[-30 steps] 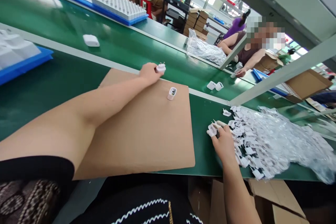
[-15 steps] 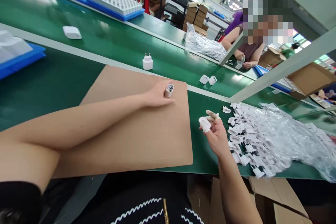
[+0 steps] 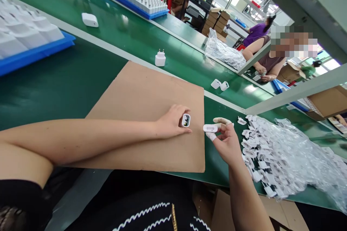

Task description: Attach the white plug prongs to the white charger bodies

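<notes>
My left hand (image 3: 175, 121) is curled round a white charger housing (image 3: 185, 120) over the brown cardboard sheet (image 3: 130, 97). The housing's open end faces up, with dark and yellowish parts visible inside. Just past the sheet's right edge, my right hand (image 3: 223, 133) pinches a white oval charger cover (image 3: 210, 128) between its thumb and fingers. White coverings wrap the thumb and fingertips of that hand. A short gap separates the cover from the housing. To its right lies a heap of similar white plug covers (image 3: 255, 144), partly under clear plastic.
A clear plastic bag (image 3: 292, 155) spreads over the right side. Along the green strip stand an upright plug charger (image 3: 160, 59), a white housing (image 3: 90, 20) and two open housings (image 3: 220, 84). Blue trays (image 3: 65, 43) hold chargers. A slanted post (image 3: 295, 88) rises right; a co-worker sits opposite.
My left hand has come toward me and right with the housing. The cover in my right hand has turned, showing its oval face closer to the housing. The head view has shifted.
</notes>
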`<state>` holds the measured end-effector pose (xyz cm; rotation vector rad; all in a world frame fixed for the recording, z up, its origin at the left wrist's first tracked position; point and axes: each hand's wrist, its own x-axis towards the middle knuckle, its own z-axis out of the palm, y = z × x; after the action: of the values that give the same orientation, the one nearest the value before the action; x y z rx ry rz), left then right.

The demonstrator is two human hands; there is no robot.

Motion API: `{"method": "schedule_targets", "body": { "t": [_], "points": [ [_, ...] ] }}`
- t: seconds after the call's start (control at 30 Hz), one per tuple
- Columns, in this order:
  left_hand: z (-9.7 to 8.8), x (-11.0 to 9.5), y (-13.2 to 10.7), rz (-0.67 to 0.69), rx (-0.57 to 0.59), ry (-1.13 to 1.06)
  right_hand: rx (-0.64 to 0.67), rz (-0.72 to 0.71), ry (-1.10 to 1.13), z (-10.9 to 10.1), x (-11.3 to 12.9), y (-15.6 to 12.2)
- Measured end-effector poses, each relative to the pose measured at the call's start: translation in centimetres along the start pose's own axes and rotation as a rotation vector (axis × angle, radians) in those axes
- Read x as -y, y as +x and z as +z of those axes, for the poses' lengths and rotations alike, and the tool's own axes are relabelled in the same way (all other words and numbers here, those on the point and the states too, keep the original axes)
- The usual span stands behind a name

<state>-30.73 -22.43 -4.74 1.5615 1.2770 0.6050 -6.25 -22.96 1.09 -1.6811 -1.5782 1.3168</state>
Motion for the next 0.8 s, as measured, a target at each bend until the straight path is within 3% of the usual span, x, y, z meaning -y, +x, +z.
{"method": "schedule_targets", "body": {
  "t": [0.1, 0.27, 0.37, 0.57, 0.73, 0.8],
  "points": [
    [0.0, 0.0, -0.2, 0.007, 0.055, -0.016, 0.05, 0.023, -0.051, 0.5, 0.9, 0.3],
    [-1.6, 0.0, -0.2, 0.003, 0.148, -0.045, 0.189, 0.085, 0.097, 1.5, 1.8, 0.6],
    [-2.2, 0.3, -0.3, 0.067, 0.232, -0.111, 0.161, 0.06, -0.003, 2.0, 2.1, 0.6],
    [-1.5, 0.3, -0.2, 0.049, 0.085, -0.129, 0.11, -0.032, -0.099, 2.5, 3.5, 0.9],
    [-1.4, 0.8, -0.2, 0.093, 0.12, -0.143, 0.234, 0.023, 0.059, 2.5, 4.3, 1.9],
    [-1.3, 0.8, -0.2, 0.099, 0.119, -0.16, 0.255, -0.02, 0.022, 2.5, 4.1, 2.1]
  ]
}}
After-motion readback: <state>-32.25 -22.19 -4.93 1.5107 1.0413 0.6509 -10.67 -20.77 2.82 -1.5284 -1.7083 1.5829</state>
